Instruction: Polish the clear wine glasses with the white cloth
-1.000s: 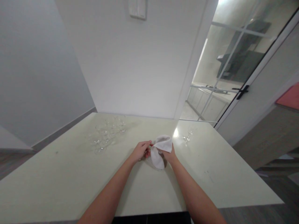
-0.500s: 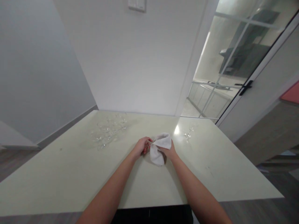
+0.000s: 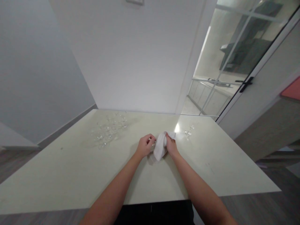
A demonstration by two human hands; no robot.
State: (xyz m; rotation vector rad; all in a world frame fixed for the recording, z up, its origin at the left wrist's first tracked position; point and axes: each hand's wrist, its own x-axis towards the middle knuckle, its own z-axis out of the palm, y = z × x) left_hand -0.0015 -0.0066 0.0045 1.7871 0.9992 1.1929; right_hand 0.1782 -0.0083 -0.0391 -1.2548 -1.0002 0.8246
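Note:
In the middle of the table, my right hand (image 3: 171, 146) grips a crumpled white cloth (image 3: 160, 147), thumb on top. The cloth is bunched around part of a clear glass (image 3: 152, 147), most of which it hides. My left hand (image 3: 145, 145) is closed with curled fingers at the bare left end of this glass. Further left, several clear stemmed glasses (image 3: 108, 131) stand close together. To the right of the cloth there are small clear glass pieces (image 3: 188, 130), whose exact shape is hard to make out.
The pale, glossy table (image 3: 70, 181) reaches a white wall (image 3: 131, 62) at the back. On the right is a glass-paned door (image 3: 211, 93) with a black handle (image 3: 246, 84). Grey floor (image 3: 257, 206) shows beyond the table's front edge.
My right hand has turned, its thumb coming over the top of the cloth, which is now gathered more tightly. My left hand has shifted slightly right and rolled so its back shows.

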